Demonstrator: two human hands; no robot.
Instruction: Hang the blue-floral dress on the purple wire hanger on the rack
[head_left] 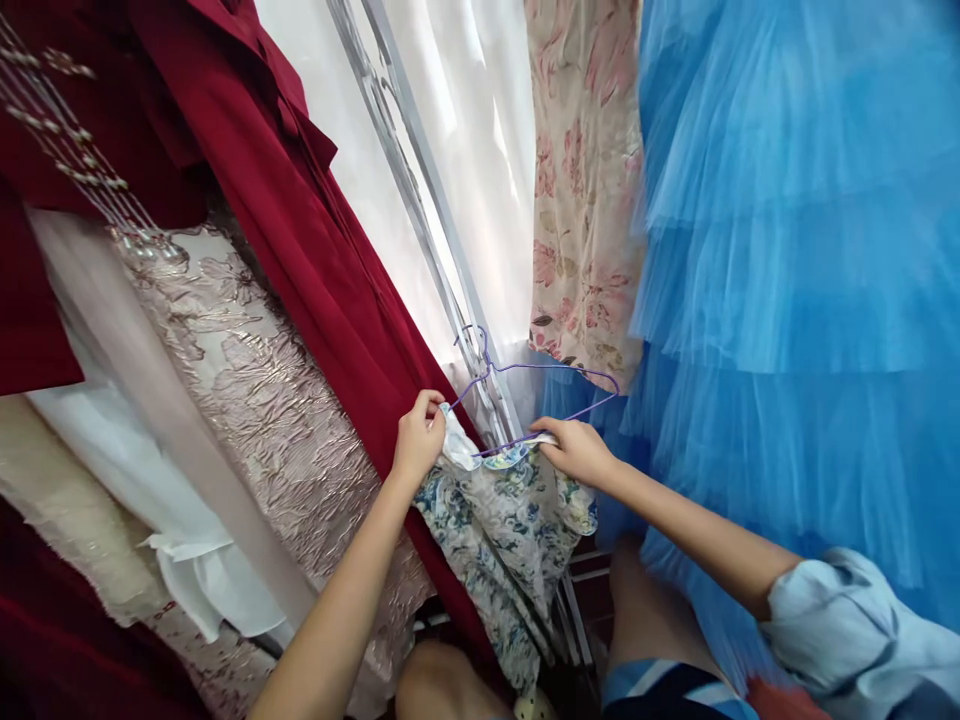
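Observation:
A floral dress (495,530) in white, blue and green hangs down between my two hands. My left hand (421,435) pinches its left shoulder, where one end of a purple wire hanger (551,368) meets the cloth. My right hand (576,450) grips the neckline's right side, close to the hanger's lower bar. The hanger's right end stands out bare above that hand, outside the dress. Its hook points up in front of a metal pole. Fingertips of both hands are partly hidden by cloth.
Dark red garments (300,230) and a pink textured dress (285,420) hang at the left. A metal rack pole (420,190) runs down the middle before a white curtain (480,120). To the right hang a pink floral garment (589,190) and a blue tulle dress (780,250).

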